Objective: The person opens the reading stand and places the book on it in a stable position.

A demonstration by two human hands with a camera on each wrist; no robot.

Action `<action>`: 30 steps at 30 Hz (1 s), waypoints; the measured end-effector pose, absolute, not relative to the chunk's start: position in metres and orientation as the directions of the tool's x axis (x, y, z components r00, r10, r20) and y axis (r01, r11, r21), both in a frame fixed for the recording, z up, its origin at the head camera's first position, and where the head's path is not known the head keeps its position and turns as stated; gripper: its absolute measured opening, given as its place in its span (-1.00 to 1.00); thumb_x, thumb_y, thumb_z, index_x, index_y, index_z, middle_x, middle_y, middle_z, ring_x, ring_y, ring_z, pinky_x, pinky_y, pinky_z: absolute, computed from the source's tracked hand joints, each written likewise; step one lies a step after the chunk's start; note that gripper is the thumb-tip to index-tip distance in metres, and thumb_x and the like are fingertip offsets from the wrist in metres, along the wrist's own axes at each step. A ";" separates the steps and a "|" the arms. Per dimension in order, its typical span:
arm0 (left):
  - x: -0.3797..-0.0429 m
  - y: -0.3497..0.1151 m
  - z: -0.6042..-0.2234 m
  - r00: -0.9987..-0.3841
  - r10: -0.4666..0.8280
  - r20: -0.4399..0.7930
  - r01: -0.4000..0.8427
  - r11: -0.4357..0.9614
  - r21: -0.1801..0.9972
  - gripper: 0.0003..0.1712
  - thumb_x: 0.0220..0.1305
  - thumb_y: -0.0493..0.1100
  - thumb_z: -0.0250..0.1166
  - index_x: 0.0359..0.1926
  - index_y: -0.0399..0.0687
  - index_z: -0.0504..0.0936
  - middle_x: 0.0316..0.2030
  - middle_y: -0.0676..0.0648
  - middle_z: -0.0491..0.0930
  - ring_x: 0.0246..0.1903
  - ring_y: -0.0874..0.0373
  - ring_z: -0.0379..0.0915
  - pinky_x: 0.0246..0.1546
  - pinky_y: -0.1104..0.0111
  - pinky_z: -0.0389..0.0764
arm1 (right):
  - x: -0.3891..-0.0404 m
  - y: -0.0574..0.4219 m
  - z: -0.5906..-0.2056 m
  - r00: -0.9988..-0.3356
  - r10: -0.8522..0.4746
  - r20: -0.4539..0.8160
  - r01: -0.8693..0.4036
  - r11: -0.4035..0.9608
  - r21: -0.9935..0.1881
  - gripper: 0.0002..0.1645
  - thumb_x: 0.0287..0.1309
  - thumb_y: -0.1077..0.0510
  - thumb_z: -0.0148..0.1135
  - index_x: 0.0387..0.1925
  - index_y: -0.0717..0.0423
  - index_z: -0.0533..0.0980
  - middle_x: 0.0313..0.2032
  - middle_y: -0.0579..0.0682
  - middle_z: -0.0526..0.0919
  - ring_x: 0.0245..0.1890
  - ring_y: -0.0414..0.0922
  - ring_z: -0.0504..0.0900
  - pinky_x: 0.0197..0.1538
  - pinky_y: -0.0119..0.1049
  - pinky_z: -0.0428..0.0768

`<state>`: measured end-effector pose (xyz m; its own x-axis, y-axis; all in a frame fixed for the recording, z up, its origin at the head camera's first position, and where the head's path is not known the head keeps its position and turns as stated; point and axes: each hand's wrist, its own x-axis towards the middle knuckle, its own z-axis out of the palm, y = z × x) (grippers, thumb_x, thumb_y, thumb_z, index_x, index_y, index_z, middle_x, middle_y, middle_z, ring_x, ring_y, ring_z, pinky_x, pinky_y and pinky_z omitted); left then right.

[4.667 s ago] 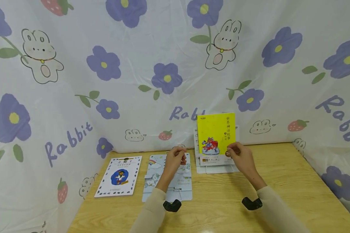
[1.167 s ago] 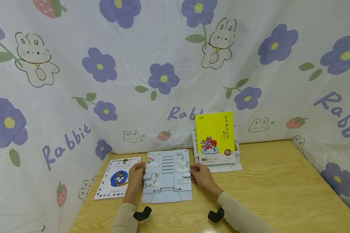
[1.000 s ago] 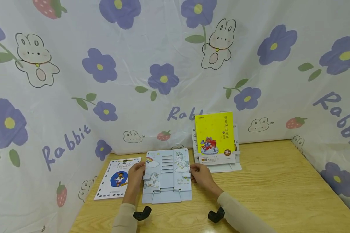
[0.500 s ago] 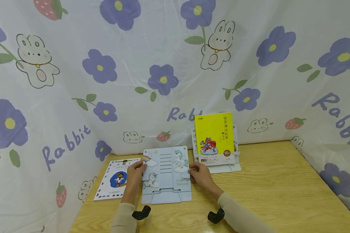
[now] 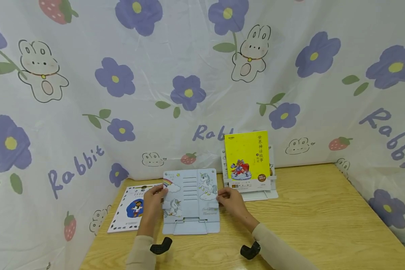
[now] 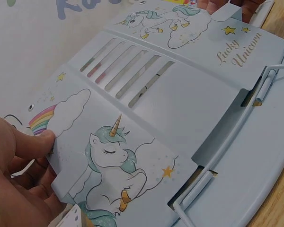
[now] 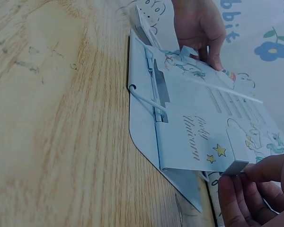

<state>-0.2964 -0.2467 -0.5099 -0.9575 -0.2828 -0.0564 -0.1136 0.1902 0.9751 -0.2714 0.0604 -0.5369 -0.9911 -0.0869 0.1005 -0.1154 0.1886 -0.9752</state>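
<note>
A pale blue book stand (image 5: 191, 202) with unicorn pictures and a slotted middle stands on the table, its back panel tilted up from its base plate. My left hand (image 5: 153, 204) pinches the panel's left edge, thumb on the front beside the rainbow and fingers behind, as the left wrist view shows. On the opposite edge my right hand (image 5: 233, 204) grips the panel just by the small folded side clip (image 7: 235, 166). A wire page holder (image 5: 190, 227) lies across the base plate at the front. Behind the panel, the stand's support is mostly hidden.
Left of the stand lies a white book (image 5: 129, 210) with a blue oval picture, partly covered by my left hand. At the back right a yellow book (image 5: 246, 153) leans upright on a second white stand (image 5: 273, 183). A patterned curtain (image 5: 148, 123) hangs behind the table (image 5: 310, 225).
Earlier my right hand was at the yellow book and my left over the stand. Both hands then took the stand's edges; its panel has tilted up and shifted slightly left.
</note>
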 end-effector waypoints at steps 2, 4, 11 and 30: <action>-0.297 -0.247 -0.508 -0.955 -0.289 -0.058 -0.118 0.194 0.974 -0.51 0.54 -0.16 0.32 0.35 -0.33 0.59 0.05 -0.17 0.58 -0.12 0.17 0.51 -0.18 0.49 0.58 | -0.271 0.060 -0.537 -0.990 -0.085 0.109 -0.124 0.190 -0.974 -0.85 0.38 0.35 0.31 -0.08 0.36 0.65 -0.25 0.21 0.75 -0.25 0.11 0.79 -0.12 -0.02 0.83; -0.299 -0.246 -0.507 -0.953 -0.298 -0.059 -0.121 0.192 0.974 -0.52 0.53 -0.17 0.33 0.34 -0.34 0.59 0.05 -0.19 0.58 -0.11 0.17 0.52 -0.17 0.51 0.60 | -0.271 0.059 -0.537 -0.989 -0.085 0.117 -0.132 0.194 -0.972 -0.86 0.37 0.35 0.31 -0.09 0.36 0.65 -0.26 0.20 0.75 -0.26 0.12 0.79 -0.13 -0.02 0.83; -0.303 -0.247 -0.506 -0.942 -0.332 -0.045 -0.109 0.178 0.978 -0.57 0.49 -0.24 0.35 0.28 -0.36 0.63 0.01 -0.15 0.60 -0.09 0.19 0.47 -0.19 0.56 0.56 | -0.270 0.058 -0.537 -0.984 -0.100 0.146 -0.163 0.199 -0.966 -0.88 0.35 0.35 0.33 -0.13 0.34 0.65 -0.27 0.18 0.73 -0.25 0.16 0.77 -0.14 0.01 0.83; -0.308 -0.249 -0.497 -0.948 -0.318 -0.017 -0.076 0.173 0.982 -0.62 0.47 -0.30 0.35 0.22 -0.38 0.66 -0.07 -0.09 0.63 -0.16 0.25 0.50 -0.19 0.50 0.55 | -0.249 0.053 -0.527 -0.960 -0.172 0.221 -0.265 0.301 -0.916 -0.95 0.26 0.32 0.39 -0.26 0.22 0.65 -0.36 0.02 0.70 -0.37 -0.20 0.65 -0.37 -0.40 0.73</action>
